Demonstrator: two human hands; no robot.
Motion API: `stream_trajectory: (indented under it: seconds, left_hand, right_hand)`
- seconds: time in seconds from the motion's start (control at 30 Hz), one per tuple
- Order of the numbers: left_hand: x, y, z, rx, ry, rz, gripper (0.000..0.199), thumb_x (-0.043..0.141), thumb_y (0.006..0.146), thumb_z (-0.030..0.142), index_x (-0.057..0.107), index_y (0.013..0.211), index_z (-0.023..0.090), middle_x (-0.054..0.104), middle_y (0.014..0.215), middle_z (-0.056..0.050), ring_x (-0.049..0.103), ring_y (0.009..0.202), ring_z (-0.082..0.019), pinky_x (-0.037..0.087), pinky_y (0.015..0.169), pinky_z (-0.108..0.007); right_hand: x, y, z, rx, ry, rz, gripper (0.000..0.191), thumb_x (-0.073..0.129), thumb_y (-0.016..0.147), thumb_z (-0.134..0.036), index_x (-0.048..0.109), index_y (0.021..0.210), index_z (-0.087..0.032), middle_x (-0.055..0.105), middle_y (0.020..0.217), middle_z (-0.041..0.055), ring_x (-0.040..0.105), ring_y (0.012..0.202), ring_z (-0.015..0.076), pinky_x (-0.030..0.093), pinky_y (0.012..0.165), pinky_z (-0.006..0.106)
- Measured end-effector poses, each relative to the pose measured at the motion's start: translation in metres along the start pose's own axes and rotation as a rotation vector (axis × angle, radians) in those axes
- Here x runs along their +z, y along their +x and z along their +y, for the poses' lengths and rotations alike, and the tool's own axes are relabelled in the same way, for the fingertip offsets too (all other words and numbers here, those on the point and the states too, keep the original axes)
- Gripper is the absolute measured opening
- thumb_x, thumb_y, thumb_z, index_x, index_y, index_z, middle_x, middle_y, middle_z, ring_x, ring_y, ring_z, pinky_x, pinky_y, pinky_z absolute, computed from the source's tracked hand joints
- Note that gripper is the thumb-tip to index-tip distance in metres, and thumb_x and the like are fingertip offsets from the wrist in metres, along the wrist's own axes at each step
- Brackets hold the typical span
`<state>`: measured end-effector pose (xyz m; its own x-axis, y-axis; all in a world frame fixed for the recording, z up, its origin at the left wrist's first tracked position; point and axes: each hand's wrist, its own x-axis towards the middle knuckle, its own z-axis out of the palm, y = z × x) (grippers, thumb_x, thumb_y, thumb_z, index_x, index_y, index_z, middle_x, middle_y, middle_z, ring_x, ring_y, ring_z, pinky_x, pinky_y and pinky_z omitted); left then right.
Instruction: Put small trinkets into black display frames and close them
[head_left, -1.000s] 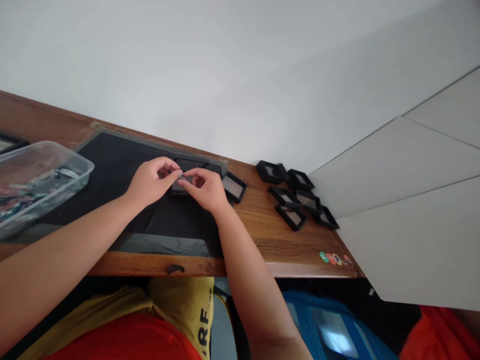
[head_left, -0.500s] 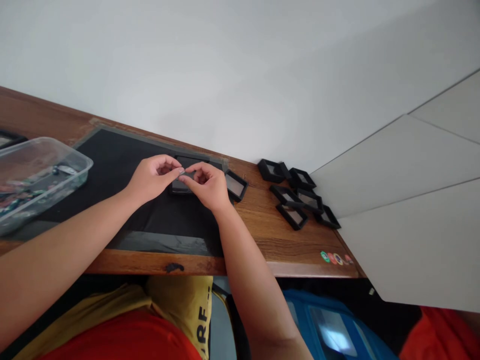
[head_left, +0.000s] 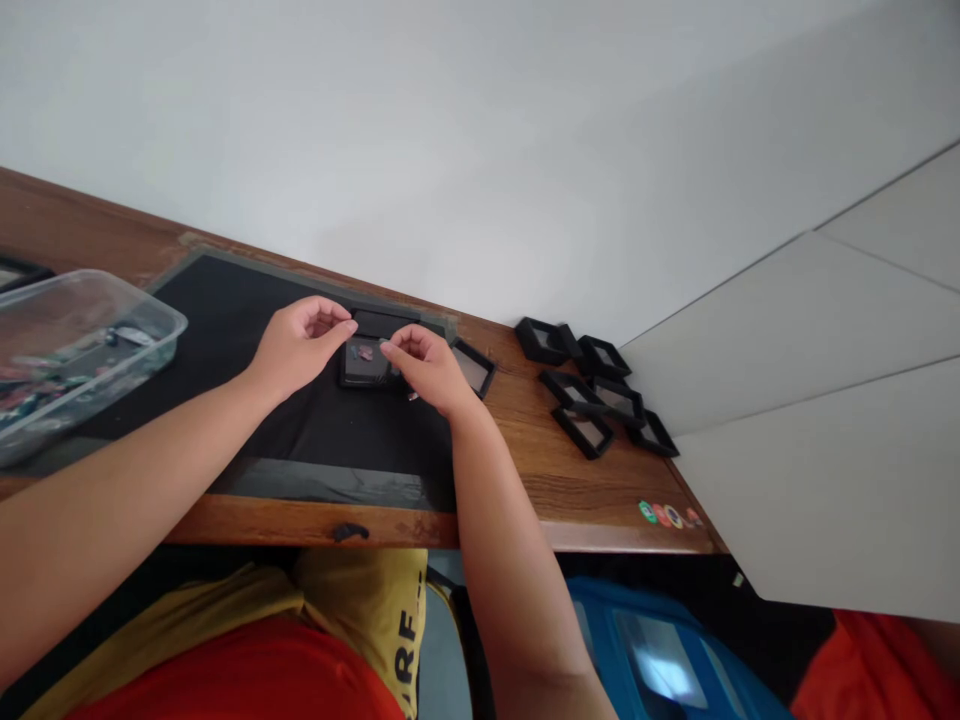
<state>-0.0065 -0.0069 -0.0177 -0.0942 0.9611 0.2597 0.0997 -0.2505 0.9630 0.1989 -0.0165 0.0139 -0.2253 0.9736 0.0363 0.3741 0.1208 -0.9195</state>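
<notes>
A small black box (head_left: 367, 377) lies on the black mat (head_left: 300, 420), with a small pink and teal piece (head_left: 365, 353) on its dark inner surface. My left hand (head_left: 304, 340) is at the box's upper left, thumb and fingertips pinched together; anything between them is too small to make out. At the box's right side is my right hand (head_left: 424, 365), its thumb and forefinger also closed on something I cannot make out. Partly behind my right hand, a black frame (head_left: 474, 368) with a grey panel rests at the mat's right edge.
A clear plastic tub (head_left: 90, 350) of small coloured pieces stands on the left. Several black frames (head_left: 585, 432) lie in a group on the right of the wooden table (head_left: 517, 480). Round stickers (head_left: 667, 514) mark its front corner. Behind rises a white wall (head_left: 450, 150).
My hands have moved apart, the left to the left and the right to the right. The pink and teal piece on the box now shows between them.
</notes>
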Motion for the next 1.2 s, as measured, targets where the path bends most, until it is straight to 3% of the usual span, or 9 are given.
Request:
stream_trajectory:
  seconds: [0.13, 0.33, 0.6, 0.77, 0.97, 1.2]
  left_hand:
    - [-0.002, 0.002, -0.005, 0.023, 0.022, -0.010, 0.021, 0.079, 0.081, 0.037, 0.075, 0.093, 0.020, 0.078, 0.090, -0.007, 0.072, 0.084, -0.023, 0.057, 0.079, -0.036]
    - [-0.001, 0.003, -0.005, -0.030, -0.029, -0.035, 0.024, 0.077, 0.081, 0.038, 0.072, 0.094, 0.019, 0.075, 0.087, -0.006, 0.074, 0.076, -0.022, 0.061, 0.067, -0.033]
    - [-0.007, 0.000, -0.005, 0.084, 0.220, -0.074, 0.022, 0.073, 0.086, 0.040, 0.074, 0.097, 0.021, 0.079, 0.093, -0.008, 0.071, 0.078, -0.022, 0.060, 0.077, -0.036]
    - [-0.007, -0.003, 0.003, 0.117, 0.342, -0.138, 0.016, 0.073, 0.084, 0.036, 0.075, 0.094, 0.023, 0.079, 0.090, -0.007, 0.069, 0.079, -0.023, 0.056, 0.079, -0.036]
    - [-0.008, -0.002, -0.003, 0.103, 0.444, -0.177, 0.016, 0.075, 0.084, 0.037, 0.076, 0.093, 0.024, 0.080, 0.091, -0.007, 0.071, 0.083, -0.026, 0.053, 0.078, -0.038]
    - [-0.009, 0.000, -0.006, 0.101, 0.556, -0.169, 0.012, 0.071, 0.086, 0.035, 0.077, 0.091, 0.026, 0.081, 0.090, -0.008, 0.072, 0.084, -0.028, 0.051, 0.075, -0.038]
  right_hand:
    - [0.000, 0.002, 0.005, 0.014, -0.189, -0.019, 0.017, 0.066, 0.097, -0.034, 0.061, 0.087, -0.022, 0.060, 0.076, -0.0033, 0.051, 0.068, 0.0126, 0.040, 0.062, 0.025]
    - [-0.003, -0.003, -0.001, 0.050, -0.431, 0.045, 0.016, 0.062, 0.099, -0.033, 0.064, 0.088, -0.022, 0.064, 0.076, -0.0003, 0.059, 0.072, 0.0164, 0.044, 0.064, 0.027]
    - [-0.001, 0.003, 0.004, 0.249, -0.305, 0.042, 0.017, 0.066, 0.090, -0.027, 0.066, 0.074, -0.020, 0.060, 0.062, -0.0012, 0.052, 0.054, 0.0129, 0.045, 0.050, 0.025]
    - [0.001, 0.002, 0.000, 0.270, -0.389, 0.070, 0.022, 0.063, 0.089, -0.024, 0.060, 0.068, -0.021, 0.060, 0.060, -0.0007, 0.055, 0.058, 0.0141, 0.043, 0.054, 0.025]
    - [0.003, 0.001, -0.005, 0.237, -0.533, 0.114, 0.008, 0.068, 0.093, -0.025, 0.070, 0.087, -0.021, 0.069, 0.075, 0.0017, 0.062, 0.070, 0.0173, 0.043, 0.065, 0.029]
    - [0.008, -0.004, -0.009, 0.085, -0.603, 0.125, 0.018, 0.067, 0.099, -0.030, 0.082, 0.107, -0.023, 0.071, 0.079, 0.0003, 0.060, 0.072, 0.0169, 0.038, 0.066, 0.029]
